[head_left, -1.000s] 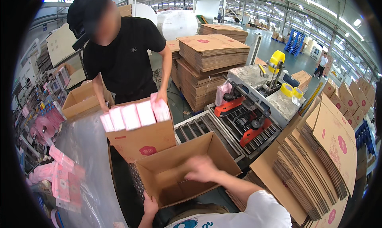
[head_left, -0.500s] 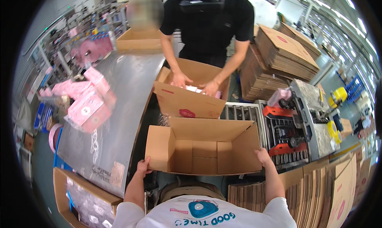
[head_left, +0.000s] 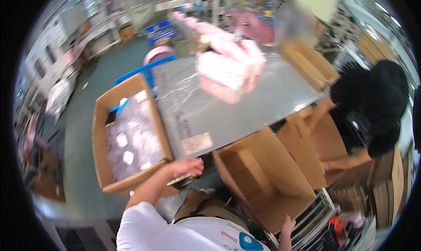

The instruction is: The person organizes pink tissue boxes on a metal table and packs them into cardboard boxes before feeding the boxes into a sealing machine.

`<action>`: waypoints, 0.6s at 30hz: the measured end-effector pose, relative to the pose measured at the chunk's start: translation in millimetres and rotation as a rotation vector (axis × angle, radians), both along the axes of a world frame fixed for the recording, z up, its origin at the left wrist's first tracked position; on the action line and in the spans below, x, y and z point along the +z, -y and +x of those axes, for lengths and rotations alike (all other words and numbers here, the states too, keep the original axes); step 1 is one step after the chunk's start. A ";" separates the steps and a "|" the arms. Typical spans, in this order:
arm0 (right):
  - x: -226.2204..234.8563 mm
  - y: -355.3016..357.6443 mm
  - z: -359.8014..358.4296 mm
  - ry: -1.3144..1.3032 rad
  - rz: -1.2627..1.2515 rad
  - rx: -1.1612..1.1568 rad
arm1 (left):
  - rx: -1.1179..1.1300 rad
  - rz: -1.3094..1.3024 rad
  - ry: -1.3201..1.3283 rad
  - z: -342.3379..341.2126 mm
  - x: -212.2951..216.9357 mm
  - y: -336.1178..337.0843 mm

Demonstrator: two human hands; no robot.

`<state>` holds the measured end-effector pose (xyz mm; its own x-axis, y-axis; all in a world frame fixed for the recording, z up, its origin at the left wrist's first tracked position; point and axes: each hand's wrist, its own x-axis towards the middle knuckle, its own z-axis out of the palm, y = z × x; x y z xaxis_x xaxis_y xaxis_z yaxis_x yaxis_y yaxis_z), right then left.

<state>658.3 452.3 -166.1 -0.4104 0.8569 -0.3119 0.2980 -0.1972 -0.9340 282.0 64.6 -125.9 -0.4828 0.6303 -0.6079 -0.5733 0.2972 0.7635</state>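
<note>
The empty cardboard box (head_left: 280,165) sits between the metal table (head_left: 280,95) and the roller conveyor (head_left: 312,219), mouth upward, long axis slanting from upper left to lower right. The left hand (head_left: 186,167) hangs empty, loosely half-curled; the right hand (head_left: 287,227) is at the box's lower-right corner, its grip impossible to tell, its forearm cut off below.

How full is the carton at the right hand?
Empty: the open carton at the right hand shows only bare brown cardboard inside.
</note>
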 end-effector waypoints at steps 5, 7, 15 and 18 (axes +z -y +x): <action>-27.3 -6.5 -0.2 0.098 0.068 0.156 | 0.782 0.182 -0.457 -34.2 81.3 126.0; -24.3 -8.4 -0.5 0.093 0.097 0.136 | 0.946 0.127 -0.436 -56.6 72.7 148.1; -16.7 -15.2 -1.6 0.282 0.075 -0.008 | 0.161 -0.791 -0.368 -94.7 -85.2 185.9; -23.1 -19.3 -3.9 0.254 0.131 0.053 | 0.208 -0.817 -0.676 -88.0 -110.5 182.5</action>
<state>654.5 471.6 -189.2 -0.3784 0.8762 -0.2984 0.5323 -0.0578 -0.8446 193.9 -117.9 -236.4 -0.9270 0.0218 -0.3745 -0.2054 0.8057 0.5555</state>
